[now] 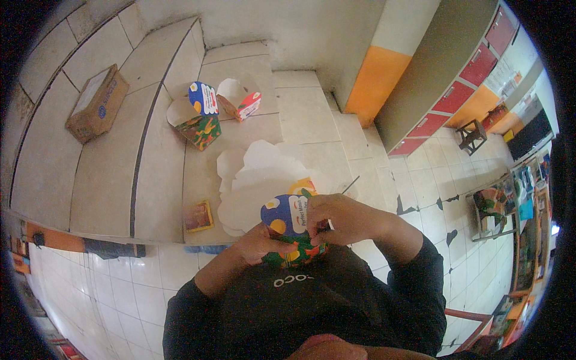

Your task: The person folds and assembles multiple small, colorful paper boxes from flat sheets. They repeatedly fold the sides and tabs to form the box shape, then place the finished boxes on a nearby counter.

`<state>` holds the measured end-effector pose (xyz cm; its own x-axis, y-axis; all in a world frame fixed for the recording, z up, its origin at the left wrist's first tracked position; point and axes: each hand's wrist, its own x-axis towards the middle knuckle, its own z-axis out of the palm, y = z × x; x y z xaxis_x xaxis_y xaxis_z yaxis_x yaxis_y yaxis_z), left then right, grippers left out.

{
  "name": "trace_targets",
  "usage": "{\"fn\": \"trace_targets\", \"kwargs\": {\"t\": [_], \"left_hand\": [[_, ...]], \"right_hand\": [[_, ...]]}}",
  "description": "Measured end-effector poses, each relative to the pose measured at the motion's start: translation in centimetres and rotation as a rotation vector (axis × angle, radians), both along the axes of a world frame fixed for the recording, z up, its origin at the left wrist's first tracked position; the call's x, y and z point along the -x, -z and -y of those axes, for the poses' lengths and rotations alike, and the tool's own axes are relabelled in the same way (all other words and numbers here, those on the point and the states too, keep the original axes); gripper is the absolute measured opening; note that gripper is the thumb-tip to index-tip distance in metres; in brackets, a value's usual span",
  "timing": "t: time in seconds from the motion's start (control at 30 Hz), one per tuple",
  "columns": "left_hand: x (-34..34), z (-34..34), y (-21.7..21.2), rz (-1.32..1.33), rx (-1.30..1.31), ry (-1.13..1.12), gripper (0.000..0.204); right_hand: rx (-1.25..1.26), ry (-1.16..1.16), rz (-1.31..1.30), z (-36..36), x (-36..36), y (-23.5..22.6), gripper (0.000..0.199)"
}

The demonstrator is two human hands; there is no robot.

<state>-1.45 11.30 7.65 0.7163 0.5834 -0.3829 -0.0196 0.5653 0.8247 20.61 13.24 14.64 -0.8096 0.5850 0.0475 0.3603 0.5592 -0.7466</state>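
Our left hand [261, 245] and right hand [342, 219] clamp a blue-and-green printed paperboard food box [281, 217] between them, at the near edge of a stack of white carton blanks [258, 174]. Beyond that stack we see a green-and-orange open box [203, 131] and a red-and-white open box [247, 107]; to its far left, a brown cardboard carton [98, 107].

Beyond and left of the flat white cardboard stack [258, 176] — two open multicoloured paper boxes [202, 131]; farther left — a brown oblong cardboard box [98, 105].
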Motion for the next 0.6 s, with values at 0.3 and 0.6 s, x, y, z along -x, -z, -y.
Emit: {"fn": "trace_targets", "kwargs": {"t": [0.3,0.6], "left_hand": [[0.1,0.6,-0.7,-0.137,-0.747,-0.141,0.047],[1.7,-0.3,-2.1,0.488,-0.398,-0.026,0.074]], "right_hand": [[-0.151,0.044,-0.109,-0.5,0.2,0.2,0.061],[0.340,0.342,-0.573,0.0,2.6,4.2,0.088]]}}
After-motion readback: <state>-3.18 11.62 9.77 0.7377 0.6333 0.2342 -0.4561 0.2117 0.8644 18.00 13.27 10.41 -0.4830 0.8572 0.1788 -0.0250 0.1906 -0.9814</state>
